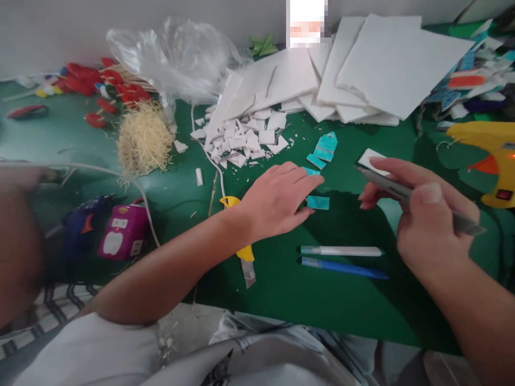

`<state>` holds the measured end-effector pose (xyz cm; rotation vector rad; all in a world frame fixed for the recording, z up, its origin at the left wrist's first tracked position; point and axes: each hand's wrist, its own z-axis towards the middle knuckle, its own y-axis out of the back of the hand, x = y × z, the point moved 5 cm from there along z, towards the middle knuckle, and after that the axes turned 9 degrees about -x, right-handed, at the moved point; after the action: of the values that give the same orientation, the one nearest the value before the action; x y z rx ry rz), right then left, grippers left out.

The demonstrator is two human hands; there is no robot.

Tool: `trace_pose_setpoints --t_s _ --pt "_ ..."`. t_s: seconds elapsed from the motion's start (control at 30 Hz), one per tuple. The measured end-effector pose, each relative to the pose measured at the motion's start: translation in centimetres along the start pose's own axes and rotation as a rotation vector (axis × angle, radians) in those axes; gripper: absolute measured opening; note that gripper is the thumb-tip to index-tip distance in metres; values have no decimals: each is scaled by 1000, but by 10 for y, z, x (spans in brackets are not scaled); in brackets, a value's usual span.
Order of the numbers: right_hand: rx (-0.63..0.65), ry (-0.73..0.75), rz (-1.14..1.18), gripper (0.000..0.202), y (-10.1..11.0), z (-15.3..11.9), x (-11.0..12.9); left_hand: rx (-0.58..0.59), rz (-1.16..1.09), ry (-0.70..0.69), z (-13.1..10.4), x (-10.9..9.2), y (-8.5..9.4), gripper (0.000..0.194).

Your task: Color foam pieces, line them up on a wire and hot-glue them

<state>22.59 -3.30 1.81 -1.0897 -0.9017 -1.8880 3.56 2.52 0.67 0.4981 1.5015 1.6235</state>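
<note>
One right hand [428, 214] gripping grey tool [387, 185], left hand [277, 198] loosely curled

Wearing a loose white shirt [277, 360], creasing in soft folds and showing a dark, jagged print [219, 369] on the front. Sporting a short left sleeve [116, 343], leaving left forearm [181, 262], left hand [277, 201], right forearm [478, 311] and right hand [430, 225] bare.

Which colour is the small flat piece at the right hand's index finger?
The small flat piece is white on top, seen in the head view.
</note>
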Motion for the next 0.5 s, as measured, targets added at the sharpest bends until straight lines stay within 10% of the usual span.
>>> trace_pose_setpoints --t_s 0.5 --pt "134 -373 -153 16 -13 8 -17 39 -90 132 -2 4 -7 16"
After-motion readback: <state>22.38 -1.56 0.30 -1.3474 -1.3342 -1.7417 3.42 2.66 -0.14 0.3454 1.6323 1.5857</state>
